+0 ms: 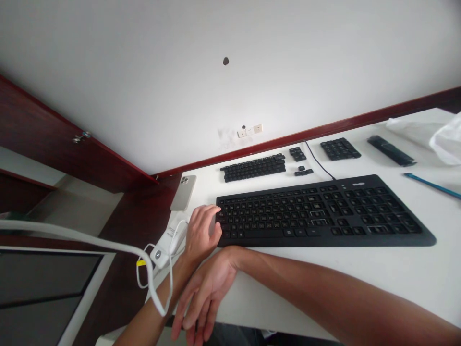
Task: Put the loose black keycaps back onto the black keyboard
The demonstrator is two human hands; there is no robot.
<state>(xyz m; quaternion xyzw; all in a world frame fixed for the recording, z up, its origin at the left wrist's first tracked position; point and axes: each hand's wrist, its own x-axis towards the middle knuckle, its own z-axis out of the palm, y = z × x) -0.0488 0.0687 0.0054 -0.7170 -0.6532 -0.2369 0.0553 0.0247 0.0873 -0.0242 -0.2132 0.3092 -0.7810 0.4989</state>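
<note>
Left grip (pixel 201 232) curled, fingertips at the left end of the black keyboard (pixel 324 212); can't tell if pinching a key. Right grip (pixel 205 300) loosely spread, empty, across left wrist. Loose keycap rows (pixel 253 168) beyond.

A keyboard (pixel 320 214) is lying on the bench (pixel 360 283), with loose keys (pixel 252 168) lying beyond it, a phone (pixel 183 192) lying to its left, and a pen (pixel 432 185) lying to its right.
</note>
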